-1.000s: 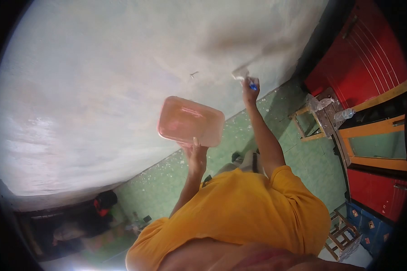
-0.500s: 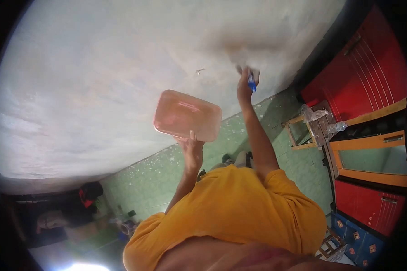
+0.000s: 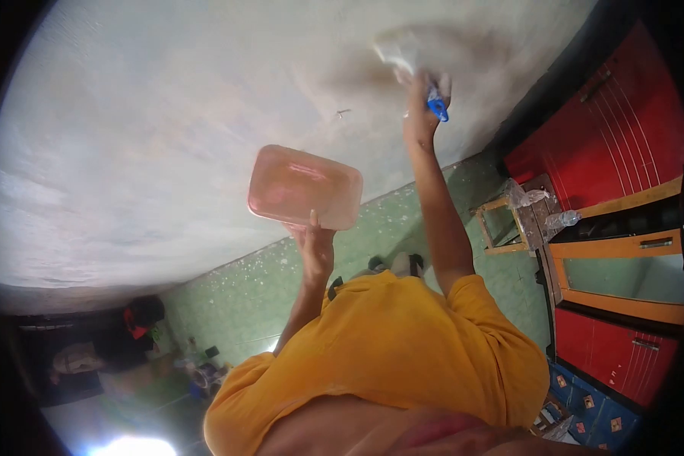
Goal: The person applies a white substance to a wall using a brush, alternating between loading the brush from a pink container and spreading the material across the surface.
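Note:
My left hand [image 3: 311, 242] grips a pink rectangular plastic tub [image 3: 304, 188] by its near edge, with the thumb against its side. The tub is held up in front of the pale, patchy wall [image 3: 167, 121]. Higher and to the right, my right hand [image 3: 425, 95] is closed round a blue-handled tool [image 3: 438, 105]. Its broad pale head is blurred close against the wall, so I cannot tell whether it is a brush or a putty knife. The handle's end sticks out below the fist.
A small nail-like fitting [image 3: 343, 114] juts from the wall between my hands. Green speckled floor tiles [image 3: 235, 281] run along its foot. To the right stand a wooden stool [image 3: 501, 224], a plastic bottle [image 3: 562, 220] and a red cabinet [image 3: 593, 129]. Dark clutter [image 3: 91, 342] lies at lower left.
My right hand has moved up and slightly right along the wall with the blue-handled tool. The tub in my left hand has shifted a little left and up in view.

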Demonstrator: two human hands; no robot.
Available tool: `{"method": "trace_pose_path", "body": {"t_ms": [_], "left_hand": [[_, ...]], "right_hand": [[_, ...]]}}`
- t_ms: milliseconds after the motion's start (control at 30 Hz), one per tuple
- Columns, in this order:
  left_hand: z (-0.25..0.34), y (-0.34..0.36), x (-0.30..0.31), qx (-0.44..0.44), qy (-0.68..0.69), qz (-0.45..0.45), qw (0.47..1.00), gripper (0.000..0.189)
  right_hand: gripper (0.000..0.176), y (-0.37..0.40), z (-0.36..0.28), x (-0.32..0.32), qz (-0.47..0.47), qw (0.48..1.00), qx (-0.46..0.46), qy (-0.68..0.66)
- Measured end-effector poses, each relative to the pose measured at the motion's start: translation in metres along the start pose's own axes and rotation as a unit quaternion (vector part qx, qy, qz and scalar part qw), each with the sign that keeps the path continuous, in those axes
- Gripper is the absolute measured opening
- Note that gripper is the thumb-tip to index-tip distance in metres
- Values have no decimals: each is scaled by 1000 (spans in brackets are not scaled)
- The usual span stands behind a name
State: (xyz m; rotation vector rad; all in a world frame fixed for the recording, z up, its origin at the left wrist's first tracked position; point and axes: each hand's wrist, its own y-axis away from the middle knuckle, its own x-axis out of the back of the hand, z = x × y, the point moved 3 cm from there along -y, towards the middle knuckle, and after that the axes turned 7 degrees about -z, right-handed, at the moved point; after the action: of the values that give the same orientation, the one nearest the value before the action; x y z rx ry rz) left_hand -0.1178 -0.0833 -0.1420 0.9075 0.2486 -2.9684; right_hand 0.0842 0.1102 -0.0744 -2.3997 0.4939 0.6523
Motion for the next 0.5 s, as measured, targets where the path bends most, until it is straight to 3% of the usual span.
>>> {"method": "trace_pose_path", "body": {"t_ms": [133,200,267,333,433,500], "left_hand": [[2,2,5,-12,-11,-5,1000,64],[-1,4,8,-10,-26,-4,1000,63],[-4,4,15,3,-36,5,999,64],[-5,5,21,11,-32,9,999,65],[0,7,14,5,-20,10,1000,61],[3,5,14,-5,-31,9,999,60]], "right_hand": [[17,13,8,0,2,1000,-3,9],[16,40,68,33,29,999,10,37],[16,81,131,72,82,994,-69,19],[17,120,181,114,79,993,-43,77],[17,154,231,156,129,952,-229,156],[17,146,233,145,125,966,-206,92]]}}
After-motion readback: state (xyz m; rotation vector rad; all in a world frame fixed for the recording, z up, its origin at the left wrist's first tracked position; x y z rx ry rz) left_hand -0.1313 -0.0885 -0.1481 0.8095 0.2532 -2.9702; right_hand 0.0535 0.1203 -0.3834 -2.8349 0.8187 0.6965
